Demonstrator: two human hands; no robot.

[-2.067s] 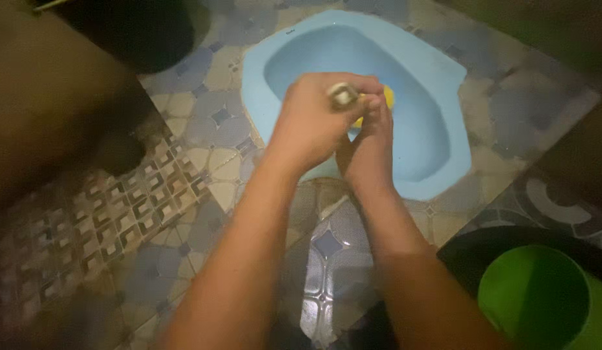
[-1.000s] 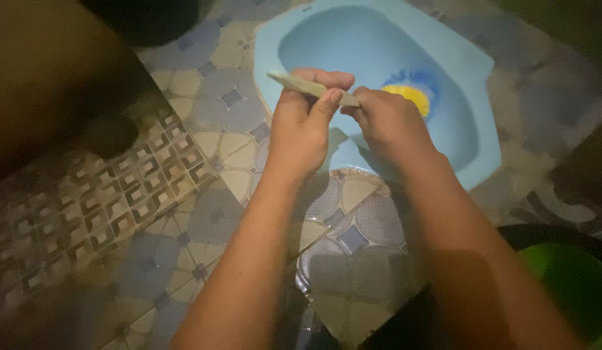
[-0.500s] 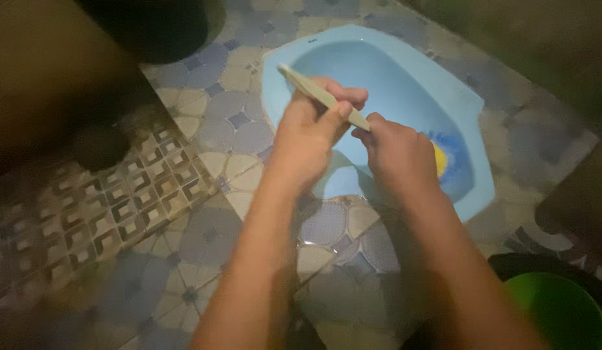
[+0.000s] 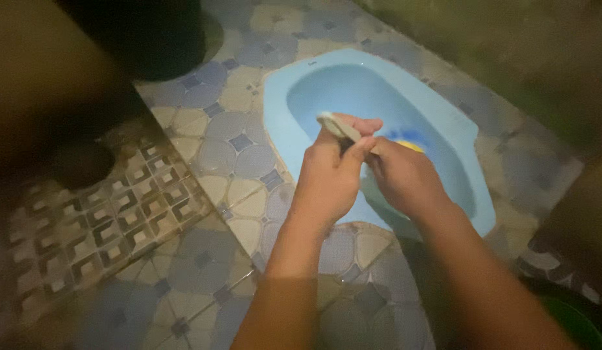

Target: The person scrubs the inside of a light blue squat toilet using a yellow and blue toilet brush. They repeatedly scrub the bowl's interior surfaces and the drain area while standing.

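**Over the squat pan: two hands on a brush handle**

Set into the patterned tile floor (image 4: 204, 155), a light blue squat toilet pan (image 4: 301, 155) is shown from above. Inside its bowl, a yellow brush head (image 4: 410, 146) with a blue fringe is seen, partly hidden behind the right hand. A pale brush handle (image 4: 337, 126) is gripped by the left hand (image 4: 330, 178), whose fingers are curled closed around it with the thumb pressed along the shaft; the handle's end projects above the fist. The right hand (image 4: 405, 178) is closed lower on the same handle, just beside the left hand. A green bucket rim (image 4: 576, 321) is visible at the lower right corner.
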